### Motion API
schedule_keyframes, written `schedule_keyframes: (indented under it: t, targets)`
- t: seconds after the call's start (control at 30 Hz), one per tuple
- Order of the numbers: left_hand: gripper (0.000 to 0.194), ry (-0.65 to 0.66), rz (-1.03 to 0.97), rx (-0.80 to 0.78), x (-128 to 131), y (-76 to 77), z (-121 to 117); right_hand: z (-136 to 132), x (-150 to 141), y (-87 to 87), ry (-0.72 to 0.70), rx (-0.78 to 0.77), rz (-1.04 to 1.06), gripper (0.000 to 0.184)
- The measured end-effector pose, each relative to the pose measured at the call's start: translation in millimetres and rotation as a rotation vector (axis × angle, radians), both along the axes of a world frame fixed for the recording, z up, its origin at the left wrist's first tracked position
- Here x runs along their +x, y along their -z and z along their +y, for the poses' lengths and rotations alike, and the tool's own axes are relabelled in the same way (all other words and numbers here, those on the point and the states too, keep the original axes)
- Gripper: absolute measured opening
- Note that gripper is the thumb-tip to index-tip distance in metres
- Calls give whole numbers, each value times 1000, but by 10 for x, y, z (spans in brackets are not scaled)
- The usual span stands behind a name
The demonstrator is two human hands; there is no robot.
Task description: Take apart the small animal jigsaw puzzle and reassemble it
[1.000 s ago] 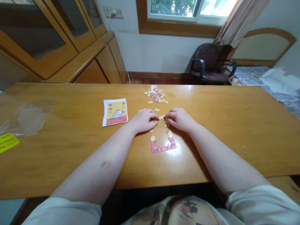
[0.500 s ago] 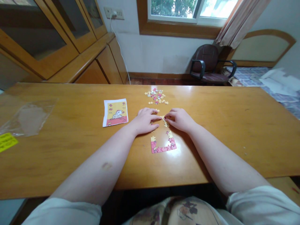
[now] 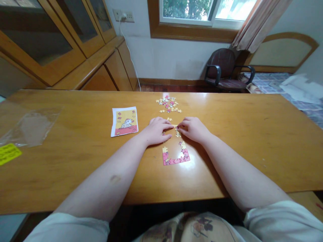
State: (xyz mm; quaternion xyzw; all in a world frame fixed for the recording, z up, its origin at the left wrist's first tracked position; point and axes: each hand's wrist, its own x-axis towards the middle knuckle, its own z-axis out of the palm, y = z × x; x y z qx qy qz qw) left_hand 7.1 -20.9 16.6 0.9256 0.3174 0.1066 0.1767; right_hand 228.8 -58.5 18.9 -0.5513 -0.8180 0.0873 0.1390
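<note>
On the wooden table, my left hand (image 3: 158,130) lies with its fingers spread. Its index fingertip touches the left side of a short yellow run of jigsaw pieces (image 3: 178,133), and more pieces are partly hidden beneath it. From the other side, my right hand (image 3: 192,128) pinches a puzzle piece at the top of that run; the fingers cover most of it. Nearer to me is a U-shaped puzzle border (image 3: 176,160), pink along the bottom with yellow at the tops of both sides. A loose yellow piece (image 3: 169,119) lies just beyond my hands.
A pile of loose puzzle pieces (image 3: 168,102) lies toward the table's far edge. Left of my hands is a picture card (image 3: 124,121) with a white animal. A clear plastic bag (image 3: 32,127) and a yellow label (image 3: 9,153) lie far left. An armchair (image 3: 223,69) stands beyond the table.
Both hands stay almost where they were, with only a slight shift of the right fingers at the short run. The camera view has moved very slightly.
</note>
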Motion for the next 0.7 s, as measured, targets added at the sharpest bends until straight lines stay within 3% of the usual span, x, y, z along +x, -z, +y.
schedule_keyframes:
  t: [0.17,0.33,0.7]
  targets:
    - [40,-9,-18,16,-3,3,-3,-7,-10,-6,-11,42,16,23]
    - [33,-118,-44,48,-9,25,9,-11,-7,6,-23,40,4,24]
    - [34,-101,-34,19,-10,13,3,-3,33,-6,-11,36,5,25]
